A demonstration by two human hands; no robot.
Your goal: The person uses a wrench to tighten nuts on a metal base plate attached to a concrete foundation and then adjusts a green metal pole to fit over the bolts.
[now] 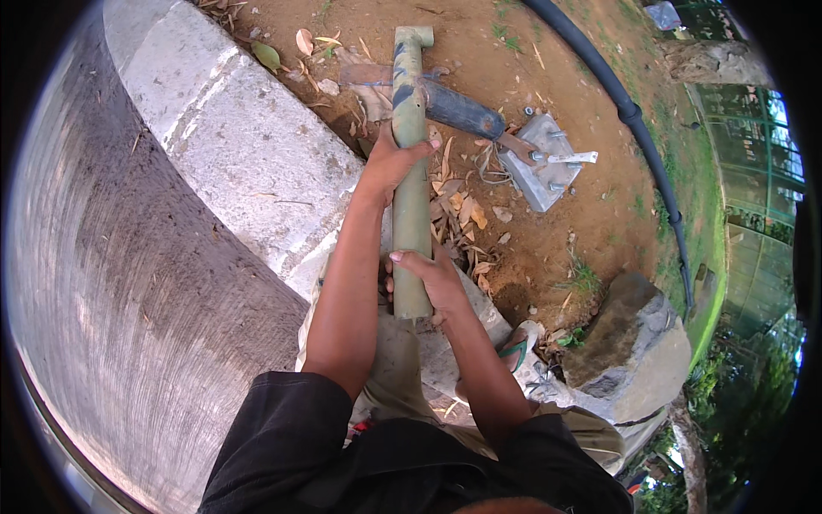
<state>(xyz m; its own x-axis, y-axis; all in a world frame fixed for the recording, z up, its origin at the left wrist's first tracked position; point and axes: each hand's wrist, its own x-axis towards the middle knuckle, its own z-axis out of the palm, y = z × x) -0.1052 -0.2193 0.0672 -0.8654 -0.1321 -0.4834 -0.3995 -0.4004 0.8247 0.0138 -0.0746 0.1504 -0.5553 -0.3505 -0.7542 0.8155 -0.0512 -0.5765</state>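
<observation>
Both my hands grip a long green tube that points away from me, with a short crosspiece at its far end and dark patches along its upper part. My left hand is closed around the middle, its thumb lying across the top. Nearer to me, my right hand wraps the tube close to its near end. Behind the far part of the tube lies a black cylinder with a rusty flat strip at its right end. That strip reaches a grey metal block with several bolts and a whitish flat piece on it.
A pale concrete kerb runs along my left, beside a grey paved surface. Dry leaves lie on the brown soil. A black hose curves along the right. A large rock sits at the lower right, near my sandalled foot.
</observation>
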